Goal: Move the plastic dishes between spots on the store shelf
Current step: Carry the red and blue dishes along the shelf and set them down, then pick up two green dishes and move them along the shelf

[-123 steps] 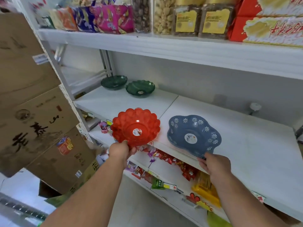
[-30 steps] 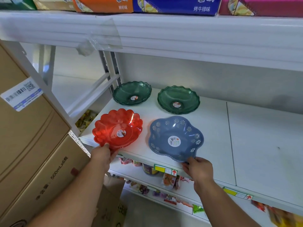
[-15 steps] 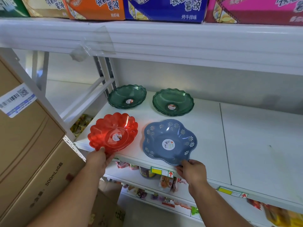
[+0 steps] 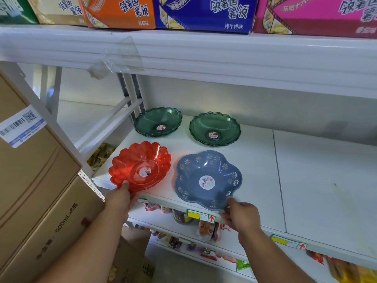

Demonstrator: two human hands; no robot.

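My left hand pinches the red dish at its near rim; my right hand pinches the blue dish, both at the shelf front. They seem light, stiff, slippery; rims grip best.

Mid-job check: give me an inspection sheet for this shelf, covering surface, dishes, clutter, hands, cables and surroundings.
Surface: white shelf, bare on its right part; price tags on its front edge.
Job's things: red dish front left, its near rim past the shelf edge; blue flowered dish beside it at the front; two green dishes at the back.
Clutter: loose clear plastic sleeve on the upper shelf's edge.
Hands: left hand holds the red dish's near rim; right hand pinches the blue dish's near rim.
Cables: nothing seen.
Surroundings: snack boxes above, cardboard cartons at left, packaged snacks on lower shelves.
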